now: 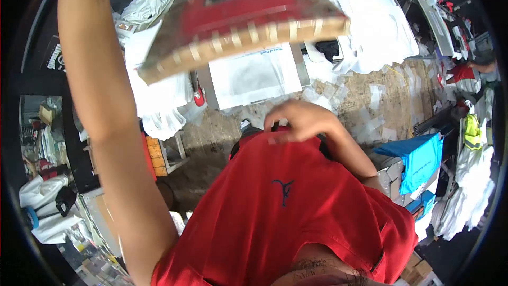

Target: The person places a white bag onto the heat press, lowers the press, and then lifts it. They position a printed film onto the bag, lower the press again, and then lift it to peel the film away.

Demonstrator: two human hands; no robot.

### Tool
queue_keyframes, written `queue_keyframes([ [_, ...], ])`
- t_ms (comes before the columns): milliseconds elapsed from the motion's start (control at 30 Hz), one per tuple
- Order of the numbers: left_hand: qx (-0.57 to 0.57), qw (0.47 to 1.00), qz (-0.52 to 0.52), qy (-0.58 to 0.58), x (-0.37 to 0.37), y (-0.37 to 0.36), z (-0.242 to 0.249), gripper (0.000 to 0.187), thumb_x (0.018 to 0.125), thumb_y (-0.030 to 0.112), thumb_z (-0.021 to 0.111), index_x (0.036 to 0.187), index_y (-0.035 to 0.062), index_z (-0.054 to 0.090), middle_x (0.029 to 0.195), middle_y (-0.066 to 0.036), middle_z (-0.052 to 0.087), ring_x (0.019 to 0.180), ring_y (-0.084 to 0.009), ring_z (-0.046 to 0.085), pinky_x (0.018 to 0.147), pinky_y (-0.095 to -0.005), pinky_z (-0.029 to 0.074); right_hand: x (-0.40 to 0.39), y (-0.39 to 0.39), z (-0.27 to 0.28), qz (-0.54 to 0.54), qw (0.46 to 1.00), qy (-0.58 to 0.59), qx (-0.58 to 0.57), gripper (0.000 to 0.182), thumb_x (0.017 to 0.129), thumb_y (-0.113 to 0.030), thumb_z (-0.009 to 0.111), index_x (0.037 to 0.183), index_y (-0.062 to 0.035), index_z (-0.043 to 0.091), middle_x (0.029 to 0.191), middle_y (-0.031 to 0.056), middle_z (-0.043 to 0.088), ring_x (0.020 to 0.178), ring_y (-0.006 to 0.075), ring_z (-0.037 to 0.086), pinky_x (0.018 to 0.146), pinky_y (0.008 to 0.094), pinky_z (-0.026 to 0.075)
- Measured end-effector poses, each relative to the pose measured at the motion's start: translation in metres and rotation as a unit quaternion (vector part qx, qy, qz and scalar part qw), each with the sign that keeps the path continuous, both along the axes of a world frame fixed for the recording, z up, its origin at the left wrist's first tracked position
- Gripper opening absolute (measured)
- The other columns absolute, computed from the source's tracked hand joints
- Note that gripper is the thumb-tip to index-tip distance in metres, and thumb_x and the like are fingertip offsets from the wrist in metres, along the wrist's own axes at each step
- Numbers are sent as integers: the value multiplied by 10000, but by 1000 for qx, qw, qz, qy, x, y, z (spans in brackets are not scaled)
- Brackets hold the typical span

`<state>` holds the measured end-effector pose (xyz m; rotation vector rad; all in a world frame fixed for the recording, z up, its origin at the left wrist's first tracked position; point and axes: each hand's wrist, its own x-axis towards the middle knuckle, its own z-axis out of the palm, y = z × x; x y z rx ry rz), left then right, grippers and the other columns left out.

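Right hand (297,121), fingers curled together, touches the red cotton shirt (286,201) being worn. Left arm (106,106) reaches up past the red-stained wooden screen frame (248,21); its fingers are out of view.

Matt red cloth shirt (286,206); rough wooden frame (248,34), ink-stained; below it, seemingly a white paper sheet (254,74).

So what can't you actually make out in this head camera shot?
- Left hand: cut off by the top edge; only the raised arm shows.
- Right hand: blurred by motion at the red shirt, so its grip is unclear.
- Print on the white sheet: too small to read, partly hidden by the raised wooden frame.
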<state>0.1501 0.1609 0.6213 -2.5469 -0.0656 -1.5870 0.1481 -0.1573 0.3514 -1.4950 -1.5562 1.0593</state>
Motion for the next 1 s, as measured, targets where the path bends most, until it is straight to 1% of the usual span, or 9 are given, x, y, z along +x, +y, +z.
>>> queue_keyframes([
  [200, -117, 963, -195, 144, -67, -77, -95, 284, 767, 87, 771, 615, 54, 533, 578, -76, 479, 491, -226, 454, 477, -347, 333, 9, -4, 105, -47, 923, 133, 357, 132, 800, -72, 753, 884, 13, 699, 939, 145, 698, 919, 314, 691, 798, 443, 554],
  [333, -404, 812, -283, 312, -77, -96, -223, 202, 736, 66, 718, 595, 38, 578, 575, -113, 515, 507, -306, 509, 490, -369, 393, 23, 42, 79, -241, 894, -56, 374, 174, 879, -164, 705, 959, -14, 672, 837, 125, 624, 809, 323, 617, 709, 428, 509],
  [400, -450, 817, -213, 292, -67, -104, -280, 92, 728, 100, 712, 720, 33, 649, 591, -118, 567, 571, -335, 578, 543, -400, 459, 37, 70, 27, -300, 881, -157, 330, 221, 916, -240, 672, 977, -29, 650, 866, 122, 582, 845, 331, 586, 720, 423, 497],
  [467, -344, 832, -206, 385, -70, -91, -333, 145, 716, 115, 712, 815, 22, 661, 689, -139, 631, 670, -371, 624, 611, -452, 496, 40, 79, -29, -323, 899, -148, 257, 274, 927, -300, 654, 972, -31, 639, 935, 125, 578, 910, 330, 580, 759, 422, 498],
  [567, -276, 871, -261, 311, -56, -93, -341, 218, 747, 97, 690, 943, 9, 657, 946, -181, 654, 814, -401, 627, 714, -498, 497, 40, 80, -52, -339, 888, -171, 260, 327, 928, -356, 634, 961, -32, 605, 919, 139, 550, 903, 333, 558, 782, 424, 474],
  [700, -247, 877, -282, 300, -47, -92, -334, 229, 806, 116, 655, 1013, 21, 632, 994, -169, 620, 873, -403, 595, 758, -505, 477, 45, 80, -62, -329, 905, -138, 231, 375, 943, -356, 616, 1083, -11, 579, 989, 149, 542, 949, 336, 546, 825, 428, 467],
  [833, -241, 883, -241, 324, -42, -89, -360, 355, 888, 353, 619, 994, 15, 642, 979, -162, 623, 906, -383, 596, 783, -494, 474, 54, 86, -79, -301, 912, -147, 236, 425, 954, -340, 592, 1207, -3, 543, 1106, 173, 546, 1029, 352, 548, 899, 435, 468],
  [967, -208, 894, -189, 347, -37, -81, -409, 371, 883, 362, 622, 967, 3, 590, 988, -168, 583, 972, -394, 572, 833, -541, 458, 57, 89, -124, -286, 910, -162, 252, 484, 955, -345, 587, 1285, 0, 505, 1191, 194, 533, 1105, 375, 542, 955, 445, 459],
  [1000, -211, 916, -231, 252, -36, -82, -410, 299, 894, 238, 565, 1025, -31, 542, 1013, -233, 547, 906, -449, 530, 836, -541, 442, 64, 96, -131, -291, 898, -169, 282, 490, 959, -351, 582, 1290, 0, 500, 1196, 198, 530, 1110, 383, 540, 957, 450, 457],
])
